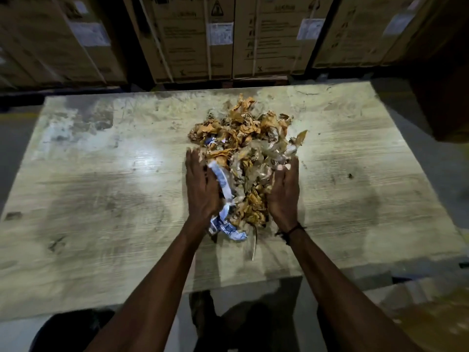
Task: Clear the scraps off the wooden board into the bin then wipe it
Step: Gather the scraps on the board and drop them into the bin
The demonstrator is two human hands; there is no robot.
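Stacked cardboard cartons [195,36] stand behind the wooden board [101,199], which we look down on in dim light. A heap of scraps [250,153], brown crumpled paper with a blue-and-white wrapper, lies near its middle. Our left hand [201,184] and right hand [285,194] press flat against either side, fingers straight, grasping nothing. We judge we are at the gathering step; next we must cup and lift the heap. No bin is in view.
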